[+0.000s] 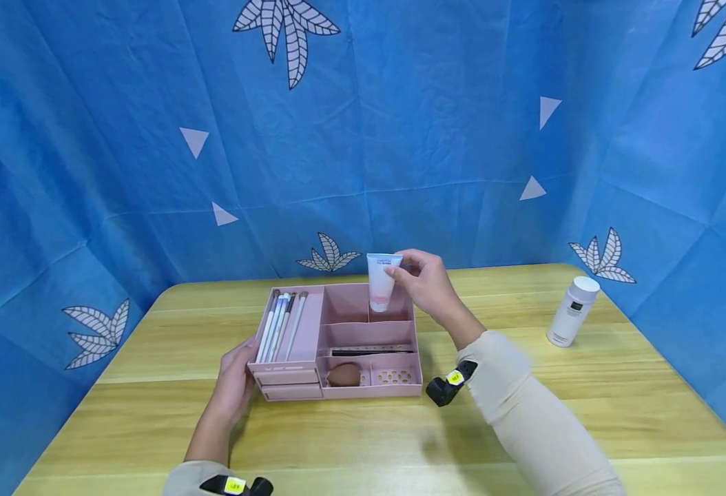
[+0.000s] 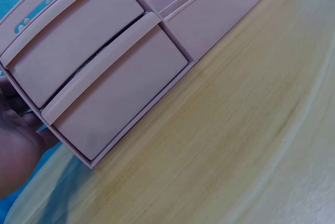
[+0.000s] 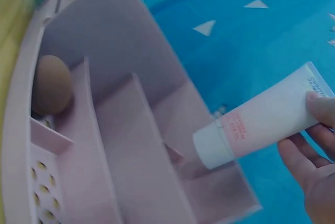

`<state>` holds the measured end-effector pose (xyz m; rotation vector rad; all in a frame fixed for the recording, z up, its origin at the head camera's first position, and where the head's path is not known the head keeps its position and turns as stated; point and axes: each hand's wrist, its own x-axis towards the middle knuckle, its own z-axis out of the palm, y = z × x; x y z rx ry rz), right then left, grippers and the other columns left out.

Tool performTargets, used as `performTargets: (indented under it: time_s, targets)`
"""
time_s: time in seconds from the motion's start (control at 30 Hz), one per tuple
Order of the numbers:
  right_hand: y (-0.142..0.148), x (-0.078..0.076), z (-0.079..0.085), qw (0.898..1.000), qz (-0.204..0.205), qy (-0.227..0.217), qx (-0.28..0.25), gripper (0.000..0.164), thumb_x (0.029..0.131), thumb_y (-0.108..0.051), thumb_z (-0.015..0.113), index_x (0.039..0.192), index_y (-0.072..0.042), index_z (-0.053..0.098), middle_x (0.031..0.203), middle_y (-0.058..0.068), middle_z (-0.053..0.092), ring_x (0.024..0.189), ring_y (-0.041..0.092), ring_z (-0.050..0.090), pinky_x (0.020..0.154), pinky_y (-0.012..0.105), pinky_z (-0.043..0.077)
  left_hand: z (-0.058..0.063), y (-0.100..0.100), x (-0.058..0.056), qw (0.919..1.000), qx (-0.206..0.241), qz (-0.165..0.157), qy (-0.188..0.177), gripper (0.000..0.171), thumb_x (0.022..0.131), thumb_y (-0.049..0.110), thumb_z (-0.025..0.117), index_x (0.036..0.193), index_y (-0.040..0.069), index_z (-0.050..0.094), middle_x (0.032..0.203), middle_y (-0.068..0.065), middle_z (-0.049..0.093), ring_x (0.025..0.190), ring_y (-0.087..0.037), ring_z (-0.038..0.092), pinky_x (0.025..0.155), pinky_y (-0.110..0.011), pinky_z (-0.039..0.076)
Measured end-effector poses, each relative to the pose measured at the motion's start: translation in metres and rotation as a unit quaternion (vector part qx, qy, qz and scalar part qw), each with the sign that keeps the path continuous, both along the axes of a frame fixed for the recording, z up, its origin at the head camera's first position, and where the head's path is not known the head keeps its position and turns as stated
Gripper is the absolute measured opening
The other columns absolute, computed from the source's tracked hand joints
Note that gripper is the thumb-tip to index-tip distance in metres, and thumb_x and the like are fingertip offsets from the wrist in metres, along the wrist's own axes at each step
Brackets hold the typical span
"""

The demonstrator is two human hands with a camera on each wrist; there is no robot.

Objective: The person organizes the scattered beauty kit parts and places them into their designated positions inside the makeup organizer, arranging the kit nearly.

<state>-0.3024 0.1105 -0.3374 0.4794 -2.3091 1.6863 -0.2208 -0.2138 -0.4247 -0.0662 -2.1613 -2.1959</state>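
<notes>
My right hand (image 1: 425,279) pinches a white-and-pink squeeze tube (image 1: 380,284) by its flat end between thumb and fingers. The tube hangs cap down over the back compartments of a pink desk organizer (image 1: 369,392); the right wrist view shows its white cap (image 3: 213,145) above a rear compartment. Against the organizer's left side, my left hand (image 1: 235,379) rests with its fingers along the wall. Several makeup brushes (image 1: 279,327) lie in the left tray, above two closed drawers (image 2: 118,90). A brown makeup sponge (image 1: 344,375) sits in the front compartment.
A white bottle (image 1: 574,312) with a white lid stands on the right of the wooden table (image 1: 493,427). Dark slim items (image 1: 370,351) lie in the organizer's middle compartment. A blue patterned cloth (image 1: 400,138) hangs behind the table.
</notes>
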Motion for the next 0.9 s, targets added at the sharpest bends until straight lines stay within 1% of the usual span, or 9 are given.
performTargets:
  time_s: [0.07,0.13,0.2,0.33,0.53,0.6,0.67,0.8,0.9]
  targets:
    - [-0.010,-0.003,-0.006,1.000,-0.006,-0.002,0.000,0.019,0.088,-0.015,0.066,0.103,-0.003,0.067,0.101,0.013,0.066,0.084,0.020,0.060,0.073,0.027,0.053,-0.001,0.000,0.000,1.0000,0.007,0.001,0.002,0.052,0.102,0.028,0.032,0.138,-0.009,0.037,0.128,-0.004,0.055,0.109,0.003,0.052,0.096,-0.014,0.041]
    - [-0.019,-0.006,-0.011,1.000,-0.012,-0.008,0.002,0.019,0.088,-0.016,0.066,0.103,-0.004,0.068,0.100,0.012,0.066,0.084,0.020,0.060,0.073,0.027,0.052,-0.001,0.001,0.000,1.0000,0.009,-0.001,0.004,0.051,0.102,0.027,0.033,0.137,-0.009,0.037,0.120,0.007,0.057,0.109,0.003,0.053,0.096,-0.014,0.042]
    - [-0.026,-0.009,-0.016,1.000,-0.018,-0.014,0.000,0.019,0.088,-0.016,0.066,0.103,-0.004,0.068,0.100,0.011,0.066,0.084,0.021,0.060,0.074,0.029,0.052,-0.002,0.001,-0.001,0.9999,0.013,-0.003,0.005,0.050,0.102,0.026,0.032,0.137,-0.010,0.037,0.116,0.011,0.058,0.109,0.002,0.053,0.096,-0.014,0.042]
    - [-0.038,-0.012,-0.021,1.000,-0.015,-0.016,0.000,0.021,0.088,-0.014,0.066,0.105,-0.002,0.067,0.101,0.014,0.067,0.084,0.023,0.061,0.076,0.033,0.053,-0.002,0.002,0.000,0.9999,0.014,-0.003,0.007,0.050,0.102,0.026,0.032,0.137,-0.010,0.037,0.116,0.010,0.058,0.108,0.002,0.054,0.096,-0.014,0.043]
    - [-0.053,-0.012,-0.025,0.999,-0.014,-0.034,0.014,0.021,0.088,-0.014,0.066,0.106,-0.004,0.068,0.102,0.012,0.068,0.087,0.021,0.063,0.077,0.033,0.055,0.000,0.001,0.000,0.9998,0.015,-0.002,0.013,0.052,0.102,0.027,0.033,0.136,-0.012,0.037,0.116,0.008,0.059,0.108,0.002,0.053,0.095,-0.014,0.043]
    - [-0.057,-0.011,-0.029,0.999,-0.011,-0.033,0.020,0.019,0.087,-0.013,0.067,0.104,-0.004,0.068,0.100,0.011,0.068,0.087,0.021,0.064,0.076,0.032,0.055,0.000,0.001,0.000,0.9999,0.013,-0.001,0.009,0.052,0.102,0.028,0.033,0.137,-0.011,0.037,0.121,0.004,0.057,0.109,0.002,0.053,0.096,-0.014,0.042]
    - [-0.061,-0.011,-0.034,0.999,-0.007,-0.039,0.026,0.018,0.087,-0.012,0.067,0.104,-0.005,0.068,0.099,0.009,0.068,0.087,0.019,0.063,0.074,0.030,0.055,0.001,0.001,0.000,0.9999,0.010,0.002,0.003,0.053,0.102,0.029,0.033,0.138,-0.009,0.037,0.130,-0.005,0.054,0.109,0.004,0.052,0.096,-0.014,0.042]
    - [-0.069,-0.012,-0.043,0.998,0.004,-0.046,0.035,0.016,0.087,-0.012,0.067,0.102,-0.006,0.068,0.097,0.007,0.069,0.083,0.016,0.060,0.068,0.025,0.052,0.001,0.001,0.000,1.0000,0.005,-0.001,-0.005,0.054,0.102,0.031,0.032,0.140,-0.008,0.034,0.144,-0.022,0.038,0.110,0.007,0.050,0.097,-0.013,0.040]
    - [-0.074,-0.011,-0.048,0.998,0.016,-0.047,0.041,0.015,0.087,-0.013,0.067,0.100,-0.005,0.068,0.096,0.008,0.069,0.081,0.015,0.059,0.064,0.023,0.050,0.001,0.000,0.000,1.0000,0.005,-0.005,-0.005,0.055,0.102,0.031,0.031,0.141,-0.009,0.032,0.147,-0.025,0.033,0.109,0.009,0.049,0.097,-0.012,0.039]
